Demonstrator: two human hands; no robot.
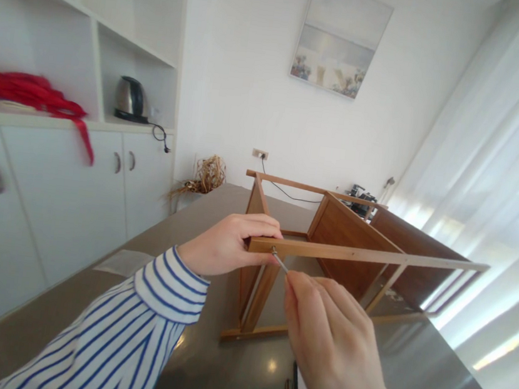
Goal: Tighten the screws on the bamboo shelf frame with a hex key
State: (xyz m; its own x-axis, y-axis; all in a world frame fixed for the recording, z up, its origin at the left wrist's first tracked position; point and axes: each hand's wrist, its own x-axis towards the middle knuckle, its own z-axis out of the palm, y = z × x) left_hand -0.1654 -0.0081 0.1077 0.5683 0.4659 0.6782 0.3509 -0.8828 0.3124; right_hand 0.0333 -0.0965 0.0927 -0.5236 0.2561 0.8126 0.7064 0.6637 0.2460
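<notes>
Presently, wooden shelf unit [352, 231]: it is resting, seemingly on its side, on the grey worktop [199, 357], from the centre to the right of the frame.
Left grip: the left hand [222, 243] is clamping the near end of the upper rail [328, 251], thumb below.
Right grip: the right hand [337, 330], lower right, is closing its fingers on a slim metal tool [281, 262], whose tip is meeting a small fastener [274, 250].
Step at the rail: probably the person is turning this fastener; in which direction, I cannot tell.
Next turn: it seems to be calling for a well-seated, straight tip and a firmly braced rail.
</notes>
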